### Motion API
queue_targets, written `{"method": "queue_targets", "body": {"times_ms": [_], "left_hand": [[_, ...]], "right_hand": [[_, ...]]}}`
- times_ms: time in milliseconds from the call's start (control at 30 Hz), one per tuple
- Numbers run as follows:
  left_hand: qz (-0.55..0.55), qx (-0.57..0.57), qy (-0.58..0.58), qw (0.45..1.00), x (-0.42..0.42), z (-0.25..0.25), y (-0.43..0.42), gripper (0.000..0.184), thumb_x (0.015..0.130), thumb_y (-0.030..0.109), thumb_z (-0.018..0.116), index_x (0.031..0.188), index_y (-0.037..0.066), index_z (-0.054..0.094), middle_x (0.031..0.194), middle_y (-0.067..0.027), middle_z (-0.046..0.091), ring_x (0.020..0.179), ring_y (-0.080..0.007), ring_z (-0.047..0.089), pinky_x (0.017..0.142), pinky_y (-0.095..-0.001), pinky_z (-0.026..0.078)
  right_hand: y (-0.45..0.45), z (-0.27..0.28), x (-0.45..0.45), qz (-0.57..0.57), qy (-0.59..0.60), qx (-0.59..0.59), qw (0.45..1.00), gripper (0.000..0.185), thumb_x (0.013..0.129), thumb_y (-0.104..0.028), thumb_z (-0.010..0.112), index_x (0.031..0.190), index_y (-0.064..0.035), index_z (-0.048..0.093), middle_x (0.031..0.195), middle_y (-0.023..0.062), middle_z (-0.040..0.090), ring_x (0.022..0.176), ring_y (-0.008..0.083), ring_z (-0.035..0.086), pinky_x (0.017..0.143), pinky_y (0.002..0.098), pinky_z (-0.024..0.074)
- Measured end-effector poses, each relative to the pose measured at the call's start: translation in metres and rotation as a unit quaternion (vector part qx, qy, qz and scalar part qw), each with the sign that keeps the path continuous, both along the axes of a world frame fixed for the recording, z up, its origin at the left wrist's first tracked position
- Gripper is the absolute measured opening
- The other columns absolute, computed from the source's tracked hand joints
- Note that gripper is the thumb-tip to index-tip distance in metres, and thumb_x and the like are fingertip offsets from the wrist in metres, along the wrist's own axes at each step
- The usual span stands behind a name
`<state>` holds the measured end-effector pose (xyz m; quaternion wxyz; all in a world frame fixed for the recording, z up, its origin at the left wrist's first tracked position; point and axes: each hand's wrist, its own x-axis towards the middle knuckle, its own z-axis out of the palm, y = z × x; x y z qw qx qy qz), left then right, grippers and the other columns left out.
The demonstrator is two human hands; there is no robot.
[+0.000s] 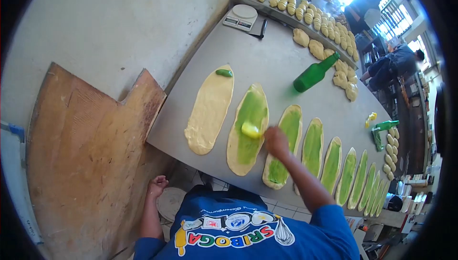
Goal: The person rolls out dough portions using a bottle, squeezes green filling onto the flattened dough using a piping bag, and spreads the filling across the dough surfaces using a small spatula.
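Note:
My right hand (276,143) is closed on a yellow scraper (251,130), which lies against the green spread on a long oval of dough (237,157). To its left is another flat dough oval (208,116), bare except for a green dollop of filling (223,73) near its far end. Right of my hand, a row of several dough ovals coated with green (312,143) runs along the table edge. My left hand (157,186) hangs low beside the table with its fingers curled, and nothing shows in it.
A green bottle (310,77) lies on the metal table (267,64). Behind it are dough lumps (316,49), a white scale (241,17) and a tray of shaped rolls (300,10). Another green bottle (386,125) lies far right. A wooden board (86,150) leans left; other people stand in back.

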<state>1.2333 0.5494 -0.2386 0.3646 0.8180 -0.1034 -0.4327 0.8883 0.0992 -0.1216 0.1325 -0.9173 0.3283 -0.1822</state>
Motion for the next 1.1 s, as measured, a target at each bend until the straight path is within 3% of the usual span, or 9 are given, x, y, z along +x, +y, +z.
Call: {"method": "queue_targets", "body": {"times_ms": [133,267,300,400,533,600,700,833,1100], "left_hand": [[0.006,0.032,0.012,0.999,-0.013,0.005,0.003,0.032,0.078,0.011,0.076,0.108,0.004,0.068,0.091,-0.0051,0.069,0.077,-0.0146,0.063,0.070,-0.0261,0.050],[-0.094,0.120,0.027,0.988,-0.036,-0.033,0.031,0.028,0.078,0.015,0.077,0.102,0.002,0.070,0.089,-0.0051,0.070,0.074,-0.0150,0.063,0.069,-0.0271,0.051],[-0.095,0.121,0.028,0.988,-0.039,-0.032,0.031,0.028,0.078,0.015,0.077,0.102,0.002,0.070,0.089,-0.0051,0.070,0.074,-0.0150,0.063,0.069,-0.0271,0.051],[-0.092,0.140,0.070,0.983,-0.043,-0.024,0.026,0.026,0.079,0.015,0.076,0.101,0.002,0.070,0.089,-0.0057,0.070,0.073,-0.0153,0.063,0.070,-0.0273,0.052],[-0.076,0.140,0.055,0.986,-0.024,-0.009,0.009,0.026,0.079,0.015,0.075,0.101,0.003,0.070,0.089,-0.0070,0.070,0.075,-0.0162,0.063,0.073,-0.0276,0.052],[-0.039,0.008,0.016,0.999,-0.009,-0.022,0.012,0.026,0.079,0.015,0.074,0.101,0.003,0.071,0.089,-0.0067,0.070,0.077,-0.0163,0.063,0.074,-0.0279,0.052],[-0.024,0.042,-0.001,0.999,-0.010,-0.001,0.006,0.027,0.079,0.016,0.074,0.102,0.003,0.071,0.089,-0.0068,0.070,0.078,-0.0168,0.064,0.074,-0.0284,0.052],[-0.024,0.080,-0.014,0.996,-0.020,-0.004,0.012,0.029,0.078,0.018,0.074,0.103,0.003,0.070,0.091,-0.0071,0.070,0.079,-0.0176,0.064,0.074,-0.0291,0.052],[-0.121,0.104,0.061,0.985,-0.050,-0.048,0.033,0.035,0.077,0.022,0.073,0.106,0.002,0.070,0.094,-0.0086,0.071,0.080,-0.0199,0.064,0.076,-0.0297,0.052]], "right_hand": [[0.088,0.031,-0.019,0.045,-0.022,0.137,0.989,0.016,0.069,0.001,0.054,0.079,-0.0059,0.065,0.082,0.0099,0.060,0.076,0.0291,0.054,0.064,0.0385,0.0463],[0.040,0.027,-0.010,-0.025,-0.064,0.223,0.972,0.021,0.067,0.009,0.052,0.079,-0.0039,0.063,0.078,0.0086,0.059,0.068,0.0251,0.053,0.062,0.0343,0.0443],[0.014,0.014,0.001,-0.076,-0.163,0.181,0.967,0.022,0.066,0.012,0.051,0.078,-0.0027,0.062,0.078,0.0077,0.059,0.064,0.0228,0.052,0.061,0.0324,0.0428],[-0.061,0.022,0.034,-0.100,-0.198,0.092,0.971,0.023,0.064,0.008,0.052,0.080,-0.0018,0.065,0.077,0.0091,0.062,0.066,0.0251,0.054,0.062,0.0339,0.0439],[-0.067,0.014,0.056,-0.124,-0.089,0.119,0.981,0.026,0.062,0.006,0.052,0.081,-0.0032,0.067,0.080,0.0108,0.062,0.072,0.0299,0.056,0.067,0.0367,0.0461],[-0.029,0.011,0.055,-0.078,-0.056,0.064,0.993,0.028,0.061,0.006,0.051,0.081,-0.0045,0.068,0.085,0.0101,0.062,0.081,0.0314,0.057,0.071,0.0379,0.0473],[0.027,0.014,0.036,0.024,0.036,0.129,0.991,0.023,0.062,0.003,0.054,0.079,-0.0058,0.067,0.090,0.0093,0.062,0.091,0.0331,0.057,0.077,0.0394,0.0484],[0.099,0.052,0.014,0.050,0.020,0.175,0.983,0.024,0.061,0.005,0.057,0.080,-0.0050,0.067,0.093,0.0120,0.064,0.095,0.0322,0.058,0.080,0.0400,0.0488],[0.054,0.041,-0.008,-0.064,-0.047,0.186,0.979,0.020,0.071,0.005,0.056,0.087,-0.0014,0.067,0.094,0.0145,0.062,0.088,0.0311,0.057,0.077,0.0383,0.0476]]}}
